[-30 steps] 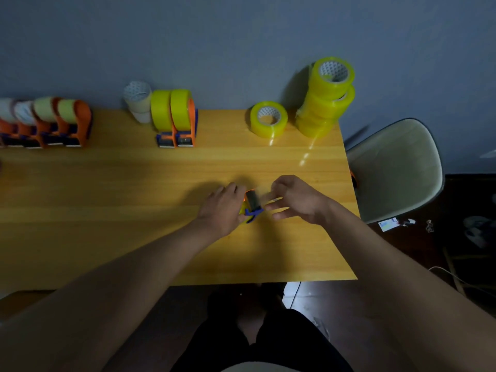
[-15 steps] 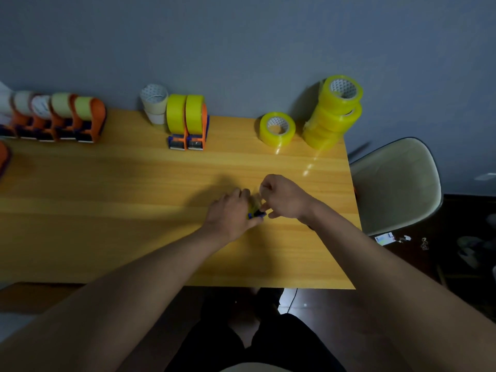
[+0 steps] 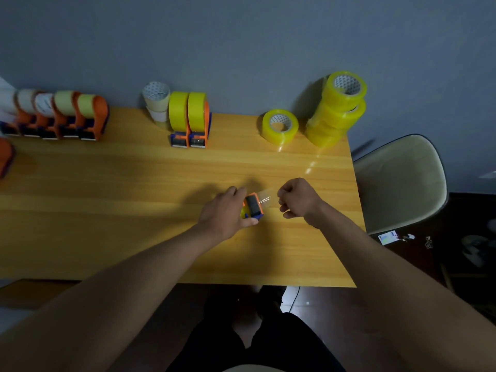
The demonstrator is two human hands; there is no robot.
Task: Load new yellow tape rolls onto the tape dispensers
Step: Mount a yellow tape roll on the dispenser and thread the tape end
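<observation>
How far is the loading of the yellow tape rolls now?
Done: two dispensers at the back carry yellow rolls. In hand: the left hand holds a dispenser while the right hand pulls a clear strip from it. Left: the row of dispensers with pale rolls; a single yellow roll and a stack wait.
</observation>
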